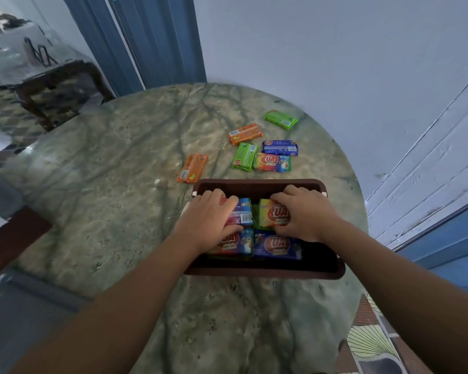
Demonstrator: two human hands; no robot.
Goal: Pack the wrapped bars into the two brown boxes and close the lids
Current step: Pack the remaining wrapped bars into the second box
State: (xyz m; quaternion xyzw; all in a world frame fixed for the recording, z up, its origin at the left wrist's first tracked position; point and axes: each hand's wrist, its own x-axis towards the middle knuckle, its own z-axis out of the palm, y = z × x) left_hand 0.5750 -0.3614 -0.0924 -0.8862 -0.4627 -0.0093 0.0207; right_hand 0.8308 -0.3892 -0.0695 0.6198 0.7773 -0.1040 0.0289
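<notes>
Looking down through the head camera, I am pressing wrapped bars flat into the brown box (265, 272) on the marble table (119, 198). My left hand (214, 220) and right hand (304, 211) are curling fingers over the top bars; I should be seating them level. I am reading "KUAT" on wrappers; six loose bars (272, 162) are waiting beyond.

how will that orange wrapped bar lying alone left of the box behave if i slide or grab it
The orange wrapped bar lies flat, so it should slide rather than roll. Its glossy wrapper on the smooth marble tabletop probably makes it slippery. It looks small, likely light and fairly stiff.
</notes>
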